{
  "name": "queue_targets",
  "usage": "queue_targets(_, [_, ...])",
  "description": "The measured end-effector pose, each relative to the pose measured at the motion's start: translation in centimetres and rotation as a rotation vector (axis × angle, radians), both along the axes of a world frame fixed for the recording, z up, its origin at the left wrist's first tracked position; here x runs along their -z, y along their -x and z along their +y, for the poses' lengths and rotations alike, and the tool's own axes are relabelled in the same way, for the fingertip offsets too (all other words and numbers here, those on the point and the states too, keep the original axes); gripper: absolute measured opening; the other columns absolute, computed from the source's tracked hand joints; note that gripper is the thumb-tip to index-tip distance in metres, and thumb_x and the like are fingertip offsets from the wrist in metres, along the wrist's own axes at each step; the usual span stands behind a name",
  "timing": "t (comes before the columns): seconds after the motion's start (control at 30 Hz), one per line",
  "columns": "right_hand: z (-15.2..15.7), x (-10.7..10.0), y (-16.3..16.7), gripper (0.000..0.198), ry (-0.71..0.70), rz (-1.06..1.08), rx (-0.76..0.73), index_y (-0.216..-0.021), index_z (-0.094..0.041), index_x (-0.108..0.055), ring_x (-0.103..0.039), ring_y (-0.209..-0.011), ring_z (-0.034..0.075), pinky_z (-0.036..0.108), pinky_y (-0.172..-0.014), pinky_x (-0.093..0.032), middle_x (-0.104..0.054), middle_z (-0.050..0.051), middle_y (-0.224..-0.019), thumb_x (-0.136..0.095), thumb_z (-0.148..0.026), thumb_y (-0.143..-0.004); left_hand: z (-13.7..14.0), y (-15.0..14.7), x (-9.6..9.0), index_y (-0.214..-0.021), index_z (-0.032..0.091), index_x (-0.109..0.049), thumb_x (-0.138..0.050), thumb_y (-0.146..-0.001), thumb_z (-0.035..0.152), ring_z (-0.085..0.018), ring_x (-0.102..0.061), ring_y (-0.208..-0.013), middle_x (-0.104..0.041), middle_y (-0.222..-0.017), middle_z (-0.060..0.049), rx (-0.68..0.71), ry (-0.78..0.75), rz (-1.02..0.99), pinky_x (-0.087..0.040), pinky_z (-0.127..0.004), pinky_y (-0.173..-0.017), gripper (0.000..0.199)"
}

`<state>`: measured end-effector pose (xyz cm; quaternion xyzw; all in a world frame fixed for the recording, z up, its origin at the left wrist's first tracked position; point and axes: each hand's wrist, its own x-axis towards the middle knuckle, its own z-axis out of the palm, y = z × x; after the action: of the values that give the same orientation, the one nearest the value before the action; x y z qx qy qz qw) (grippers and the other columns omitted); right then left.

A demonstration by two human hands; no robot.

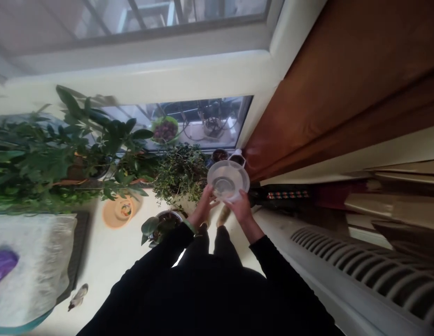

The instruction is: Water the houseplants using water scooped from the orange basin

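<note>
Between my two hands is a round translucent plastic bowl (228,179), held in front of my body above the floor. My left hand (202,204) grips its lower left rim, and my right hand (241,205) grips its lower right side. I cannot make out whether anything lies inside the bowl. Just beyond it stand a small dark pot (220,155) and a white holder (238,157) by the window. A bushy small-leaved plant (182,172) grows to the left of the bowl.
Large leafy plants (38,158) line the window at left. An orange bucket (118,212) and a potted plant (161,227) stand on the floor. A white radiator (364,266) runs along the right, below a brown curtain (336,79). Cardboard boxes (395,207) are stacked at far right.
</note>
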<state>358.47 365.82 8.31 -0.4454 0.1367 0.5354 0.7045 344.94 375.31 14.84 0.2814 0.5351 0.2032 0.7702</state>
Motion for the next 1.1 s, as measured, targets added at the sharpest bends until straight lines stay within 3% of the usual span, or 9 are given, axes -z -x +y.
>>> queue_targets(0.17, [1.3,0.6,-0.1,0.031,0.180,0.118,0.020,-0.117,-0.026,-0.071,-0.079,-0.107,0.026,0.038,-0.081,-0.074,-0.078,0.006,-0.107,-0.073,-0.046,-0.094,0.8,-0.7,1.2,-0.155,0.028,-0.065,-0.090,-0.090,0.072,-0.036,-0.075,-0.136,-0.070,-0.162,-0.017,-0.038,0.022,0.067,-0.065,-0.045,-0.109,0.082])
queue_targets(0.27, [1.8,0.9,0.0,0.029,0.227,0.152,0.028,-0.119,-0.027,-0.070,-0.079,-0.105,0.024,0.036,-0.079,-0.074,-0.078,0.005,-0.109,-0.070,-0.046,-0.097,1.0,-0.9,1.9,-0.154,0.027,-0.065,-0.086,-0.094,0.071,-0.034,-0.077,-0.134,-0.070,-0.162,-0.017,-0.029,0.021,0.090,-0.066,-0.044,-0.110,0.077])
queue_targets(0.37, [2.2,1.2,0.0,0.029,0.251,0.180,0.025,-0.120,-0.026,-0.069,-0.078,-0.101,0.022,0.035,-0.079,-0.074,-0.077,0.005,-0.108,-0.068,-0.046,-0.099,1.1,-1.1,2.6,-0.155,0.025,-0.064,-0.081,-0.099,0.070,-0.033,-0.077,-0.135,-0.069,-0.164,-0.018,-0.015,0.012,0.100,-0.065,-0.042,-0.110,0.073])
queue_targets(0.57, [2.7,1.7,-0.8,0.030,0.298,0.212,0.014,-0.120,-0.026,-0.068,-0.076,-0.097,0.023,0.037,-0.079,-0.074,-0.073,0.004,-0.103,-0.069,-0.046,-0.098,1.5,-1.8,3.6,-0.156,0.027,-0.061,-0.085,-0.094,0.073,-0.032,-0.074,-0.138,-0.068,-0.162,-0.017,-0.025,0.022,0.109,-0.063,-0.041,-0.113,0.081])
queue_targets(0.8, [3.7,1.7,-1.6,0.030,0.341,0.259,0.013,-0.120,-0.028,-0.070,-0.077,-0.098,0.024,0.040,-0.081,-0.075,-0.072,0.004,-0.103,-0.067,-0.046,-0.097,2.4,-2.8,3.6,-0.156,0.027,-0.061,-0.083,-0.095,0.073,-0.032,-0.072,-0.140,-0.066,-0.166,-0.017,-0.018,0.024,0.164,-0.062,-0.038,-0.108,0.079])
queue_targets(1.1, [4.3,1.5,-2.3,0.036,0.339,0.303,-0.011,-0.124,-0.027,-0.069,-0.076,-0.104,0.026,0.045,-0.086,-0.075,-0.073,0.007,-0.108,-0.065,-0.049,-0.096,3.1,-3.4,3.4,-0.155,0.028,-0.063,-0.092,-0.084,0.075,-0.033,-0.073,-0.137,-0.067,-0.163,-0.016,-0.022,0.032,0.172,-0.060,-0.040,-0.108,0.090])
